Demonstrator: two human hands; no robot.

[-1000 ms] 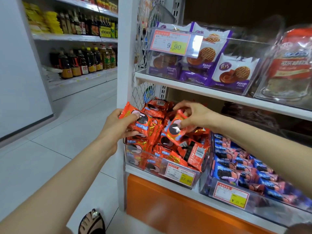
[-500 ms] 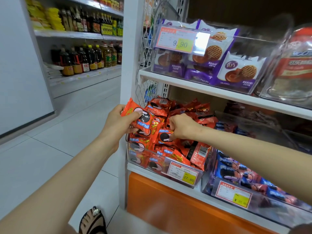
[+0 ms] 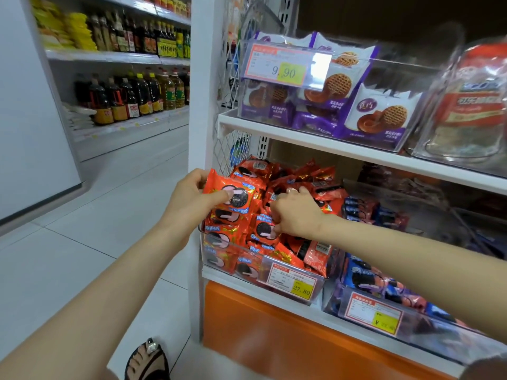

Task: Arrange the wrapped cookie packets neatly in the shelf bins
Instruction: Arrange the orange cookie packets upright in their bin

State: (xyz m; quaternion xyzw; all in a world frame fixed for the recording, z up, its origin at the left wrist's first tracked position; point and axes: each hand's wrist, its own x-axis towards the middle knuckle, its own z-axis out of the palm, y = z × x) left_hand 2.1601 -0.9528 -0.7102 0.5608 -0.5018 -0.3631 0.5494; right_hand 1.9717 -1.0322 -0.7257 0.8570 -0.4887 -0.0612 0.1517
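Observation:
A clear plastic bin [image 3: 318,286] on the lower shelf is heaped with orange-red wrapped cookie packets [image 3: 285,253]. My left hand [image 3: 189,201] holds one orange packet [image 3: 233,193] upright at the bin's left side, thumb across its front. My right hand [image 3: 296,215] reaches into the pile from the right, and its fingers pinch an orange packet [image 3: 264,229] in the middle of the heap. Further packets lie loose and tilted behind both hands.
To the right sits a second clear bin [image 3: 370,314] of blue cookie packets. The upper shelf [image 3: 274,130] carries a bin of purple waffle-cookie packs [image 3: 378,119] and a clear jar [image 3: 466,105]. An orange panel [image 3: 274,333] lies below. At left, an aisle floor and bottle shelves [image 3: 131,97].
My right hand has come down from the top of the heap and now pinches a packet in the middle of it. My left hand keeps its packet, shifted slightly right.

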